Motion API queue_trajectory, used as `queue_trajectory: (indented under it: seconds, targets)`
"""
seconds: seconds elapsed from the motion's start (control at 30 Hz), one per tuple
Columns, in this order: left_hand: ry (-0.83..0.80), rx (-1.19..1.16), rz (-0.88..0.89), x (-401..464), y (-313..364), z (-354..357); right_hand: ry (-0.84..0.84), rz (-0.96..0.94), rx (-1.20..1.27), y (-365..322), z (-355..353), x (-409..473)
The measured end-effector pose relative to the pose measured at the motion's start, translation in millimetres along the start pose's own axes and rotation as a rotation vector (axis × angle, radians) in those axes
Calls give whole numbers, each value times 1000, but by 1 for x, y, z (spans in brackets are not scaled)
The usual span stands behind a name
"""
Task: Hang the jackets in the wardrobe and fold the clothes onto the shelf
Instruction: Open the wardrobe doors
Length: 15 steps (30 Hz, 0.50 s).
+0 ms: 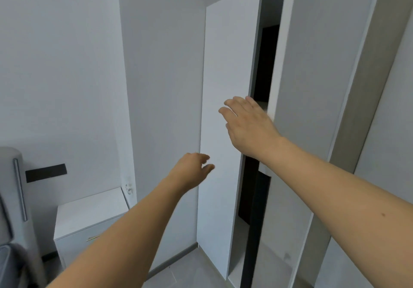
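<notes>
The wardrobe [257, 86] stands straight ahead of me, and its white door [225, 86] is swung partly open, leaving a tall dark gap between the door's free edge and the frame. My right hand [248, 124] is up at that free edge with the fingers straight and spread, lying against the door face near the gap; whether the fingertips wrap the edge I cannot tell. My left hand [192, 171] reaches toward the lower part of the door with loose, slightly curled fingers, gripping nothing and not clearly touching the panel. Inside the gap I see only darkness and a pale shelf edge [261, 104] just past my right hand; no rail, hangers or clothing show. No jackets or clothes appear anywhere, so I judge the work has barely begun: the door is only being opened, nothing is hung, nothing is folded. What remains is nearly everything, namely swinging the door wide, fetching the garments, hanging the jackets and stacking the folded pieces on the shelf. To the left, a small white bedside cabinet [89, 216] sits against the wall beside a grey bed headboard [13, 187].
</notes>
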State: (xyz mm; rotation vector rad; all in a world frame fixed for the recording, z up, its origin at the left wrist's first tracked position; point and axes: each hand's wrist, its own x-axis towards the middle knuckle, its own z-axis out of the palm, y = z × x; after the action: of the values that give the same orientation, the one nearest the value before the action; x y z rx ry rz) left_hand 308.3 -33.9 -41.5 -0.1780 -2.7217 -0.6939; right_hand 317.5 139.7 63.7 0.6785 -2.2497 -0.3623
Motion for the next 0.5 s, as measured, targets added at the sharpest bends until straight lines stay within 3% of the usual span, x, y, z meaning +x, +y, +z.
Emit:
queue_trajectory:
  seconds: [0.27, 0.5]
  targets:
    - [30, 182, 165, 71, -104, -61, -36, 258, 333, -41, 50, 113]
    - [-51, 303, 276, 133, -157, -78, -105, 532, 570, -52, 106, 166]
